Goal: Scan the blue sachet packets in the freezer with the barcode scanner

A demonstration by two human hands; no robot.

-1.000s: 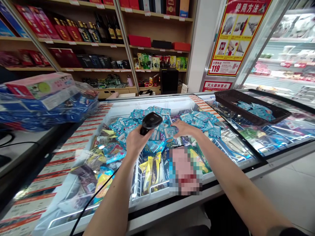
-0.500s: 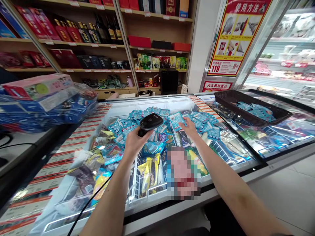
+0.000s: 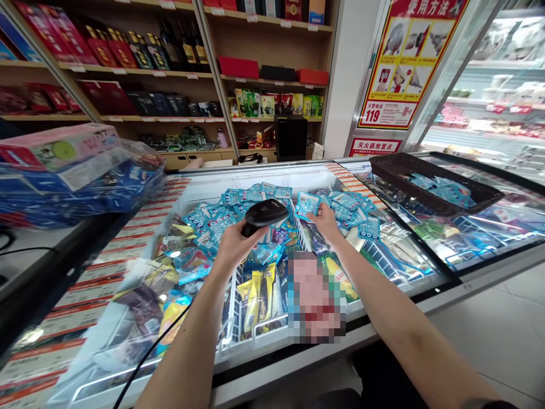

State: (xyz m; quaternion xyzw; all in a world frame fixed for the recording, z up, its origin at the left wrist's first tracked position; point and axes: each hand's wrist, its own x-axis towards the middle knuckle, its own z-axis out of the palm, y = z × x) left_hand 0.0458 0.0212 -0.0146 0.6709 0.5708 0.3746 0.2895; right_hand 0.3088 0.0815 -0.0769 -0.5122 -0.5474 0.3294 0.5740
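Note:
My left hand [image 3: 237, 243] is wrapped round the grip of a black barcode scanner [image 3: 266, 212], whose head points right. A black cable runs down beside my left forearm. Between the fingers of my right hand [image 3: 324, 220] is a small light-blue packet [image 3: 306, 205], its printed side with a white label patch facing up. The scanner head and this packet are apart, a short gap between them. Many similar blue packets [image 3: 213, 218] lie spread in a pile on the glass top of the chest freezer [image 3: 272, 357], left of and behind my hands, and to the right.
A dark brown tray [image 3: 485, 203] with several blue packets stands at the right on the freezer. Plastic-wrapped boxes [image 3: 76, 182] are stacked at the left. Wooden shelves [image 3: 272, 51] with bottles and boxes stand behind. A pixelated patch covers something at the front edge.
The blue packet in my right hand has turned and tilted slightly, showing its white label patch more plainly. The scanner has shifted a little to the right.

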